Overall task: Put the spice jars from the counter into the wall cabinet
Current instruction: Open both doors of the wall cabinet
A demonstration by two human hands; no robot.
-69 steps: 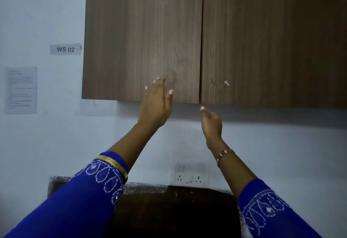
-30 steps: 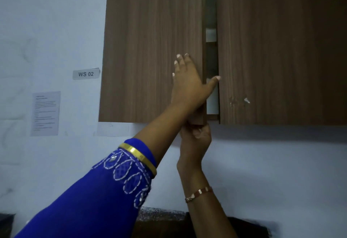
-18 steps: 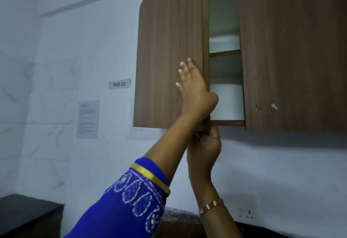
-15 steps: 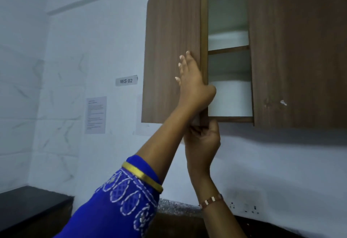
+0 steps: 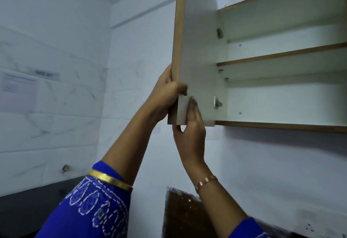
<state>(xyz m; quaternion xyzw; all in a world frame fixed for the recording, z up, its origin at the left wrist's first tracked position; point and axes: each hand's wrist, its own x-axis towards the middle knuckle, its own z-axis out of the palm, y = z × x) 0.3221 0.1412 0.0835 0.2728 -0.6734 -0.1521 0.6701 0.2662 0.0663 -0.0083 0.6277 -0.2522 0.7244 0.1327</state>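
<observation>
Both hands grip the cabinet door: left hand fingers curled round its edge, right hand pinching its bottom corner.

Two hands up at the door, the left hand and the right hand, one cabinet door swung open, one wall cabinet with two shelves' worth of space split by one middle shelf, two hinges on the door side, two bangles, one gold bangle and one copper bracelet, one paper notice on the wall
</observation>
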